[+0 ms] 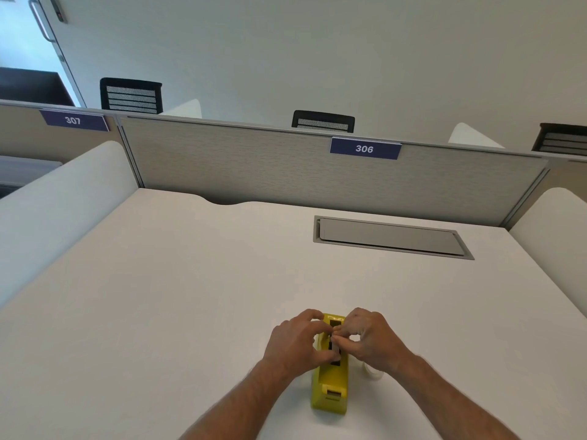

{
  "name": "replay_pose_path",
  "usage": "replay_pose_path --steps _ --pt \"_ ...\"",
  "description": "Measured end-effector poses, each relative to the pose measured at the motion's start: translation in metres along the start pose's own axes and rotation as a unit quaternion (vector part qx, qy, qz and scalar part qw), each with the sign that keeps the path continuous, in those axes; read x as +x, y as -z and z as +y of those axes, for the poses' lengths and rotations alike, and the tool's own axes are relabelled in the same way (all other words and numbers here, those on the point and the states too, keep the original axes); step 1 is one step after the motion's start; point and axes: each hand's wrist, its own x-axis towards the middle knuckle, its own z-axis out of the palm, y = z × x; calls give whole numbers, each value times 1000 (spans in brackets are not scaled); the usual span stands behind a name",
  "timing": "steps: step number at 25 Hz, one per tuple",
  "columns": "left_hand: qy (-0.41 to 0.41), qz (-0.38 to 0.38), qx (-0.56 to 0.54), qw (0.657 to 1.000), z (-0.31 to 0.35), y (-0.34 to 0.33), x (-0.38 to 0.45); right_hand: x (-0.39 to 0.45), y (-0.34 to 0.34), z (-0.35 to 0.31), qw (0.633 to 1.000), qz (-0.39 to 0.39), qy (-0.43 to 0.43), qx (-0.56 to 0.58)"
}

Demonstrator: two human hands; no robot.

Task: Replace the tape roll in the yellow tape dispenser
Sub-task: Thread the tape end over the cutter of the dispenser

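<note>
White desk [158, 296] filling the lower two thirds of the frame, bare but for a few things. Grey partition [254, 166] across the middle, behind the desk's far edge, with a blue label [364, 149] reading 306 on its top rail right of centre, and a second label [73, 120] reading 307 at the upper left. White curved side screens [63, 192] at the left and right edges. Plain pale wall above. Three black mesh chair backs [131, 95] showing over the partition. Glass door with a metal handle [41, 20] in the upper left corner. Grey cable hatch [390, 237], lid closed, set flush in the desk right of centre.

Yellow tape dispenser [330, 385] standing on the desk at lower centre, long axis running away from the camera, cutter end nearest the bottom edge. Dark slot open along its top.

Left hand [295, 341] against the dispenser's left side, fingers curled over the top, thumb low beside the slot. Right hand [368, 338] at the dispenser's right side, fingertips pinched narrow together at the slot, right where the left fingertips meet them. Cannot tell what, if anything, sits between the fingertips. Pale roll-like thing [373, 373] on the desk just right of the dispenser, mostly hidden under the right wrist.
</note>
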Motion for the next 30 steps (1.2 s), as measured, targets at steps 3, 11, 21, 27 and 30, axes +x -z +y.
replay_pose_path --steps 3,11,21,27,30 --pt "1 0 1 1000 0 0 0 0 -1 0 1000 3 1 -9" --pt "2 9 0 1000 0 0 -2 -1 -4 1 999 24 10 -18" --pt "1 5 2 1000 0 -1 -1 -2 0 2 999 18 31 -4" --pt "2 5 -3 1000 1 -1 -1 -4 -4 4 998 39 48 -13" --pt "2 5 -4 1000 0 -1 -1 -4 -5 5 997 42 57 -25"
